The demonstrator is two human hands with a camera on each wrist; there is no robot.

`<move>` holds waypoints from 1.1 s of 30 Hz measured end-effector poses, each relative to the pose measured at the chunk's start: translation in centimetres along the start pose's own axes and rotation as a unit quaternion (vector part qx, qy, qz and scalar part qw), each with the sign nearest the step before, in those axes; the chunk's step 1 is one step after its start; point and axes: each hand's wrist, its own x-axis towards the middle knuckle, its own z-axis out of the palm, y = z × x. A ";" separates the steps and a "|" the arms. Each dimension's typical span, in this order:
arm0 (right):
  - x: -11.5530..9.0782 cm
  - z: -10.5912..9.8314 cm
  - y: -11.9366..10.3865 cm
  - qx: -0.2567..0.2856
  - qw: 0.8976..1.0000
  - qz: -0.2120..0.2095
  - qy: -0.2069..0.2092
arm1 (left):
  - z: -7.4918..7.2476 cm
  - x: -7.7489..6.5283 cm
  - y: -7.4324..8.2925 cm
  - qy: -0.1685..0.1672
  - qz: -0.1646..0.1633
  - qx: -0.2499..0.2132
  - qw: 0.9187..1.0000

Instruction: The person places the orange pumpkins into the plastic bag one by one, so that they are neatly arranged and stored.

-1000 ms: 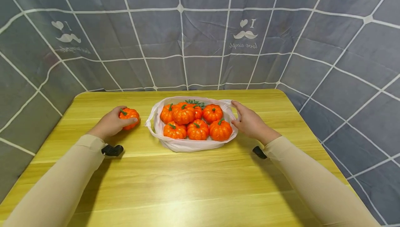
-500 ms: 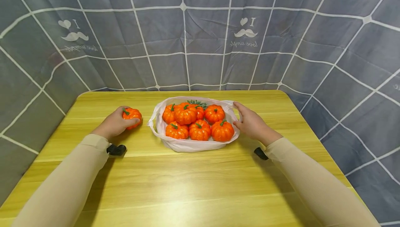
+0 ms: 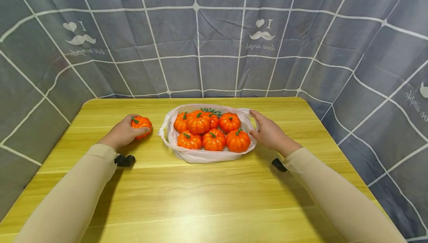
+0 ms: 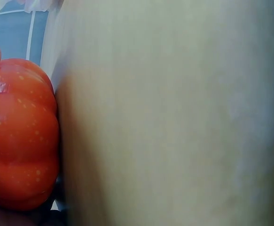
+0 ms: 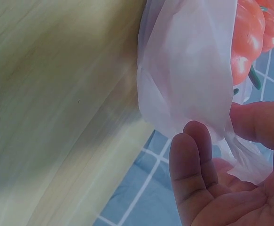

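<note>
In the head view my left hand (image 3: 122, 132) grips a small orange pumpkin (image 3: 142, 122) with a green stem, low over the table left of the bag; whether it touches the wood I cannot tell. The left wrist view shows that pumpkin's glossy, speckled side (image 4: 21, 136) close up. A white plastic bag (image 3: 207, 156) sits open-mouthed at the middle of the table with several similar pumpkins (image 3: 214, 139) inside. At its right end my right hand (image 3: 270, 132) holds the bag's edge. Seen from the right wrist, thumb and fingers (image 5: 186, 169) pinch the thin plastic (image 5: 188, 70).
Green leaves (image 3: 211, 111) show at the bag's back, behind the pumpkins. A looped handle (image 3: 162, 133) sticks out at the bag's left end. The yellow wooden table (image 3: 200, 198) has a grey checked curtain (image 3: 217, 31) around its back and sides.
The head view has shifted slightly. Both hands keep their holds, and the bag and pumpkins stay in the same arrangement. The curtain at the right has moved a little.
</note>
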 end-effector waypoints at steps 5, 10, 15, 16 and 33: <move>0.0 0.0 0.0 -0.003 1.000 0.000 0.002 | 0.1 0.0 0.0 0.000 0.000 -0.005 1.000; -0.1 0.0 -0.1 -0.001 1.000 -0.002 0.004 | 0.1 0.0 -0.1 -0.002 -0.001 -0.007 1.000; -0.1 0.0 -0.1 -0.002 1.000 -0.006 0.008 | 0.1 0.1 -0.1 -0.004 0.000 -0.014 1.000; -0.2 0.0 -0.1 -0.001 1.000 -0.006 0.008 | 0.1 0.1 -0.1 -0.004 0.000 -0.015 1.000; -0.1 0.0 -0.1 0.000 1.000 -0.004 0.010 | -0.1 -0.1 0.1 -0.011 -0.001 -0.012 1.000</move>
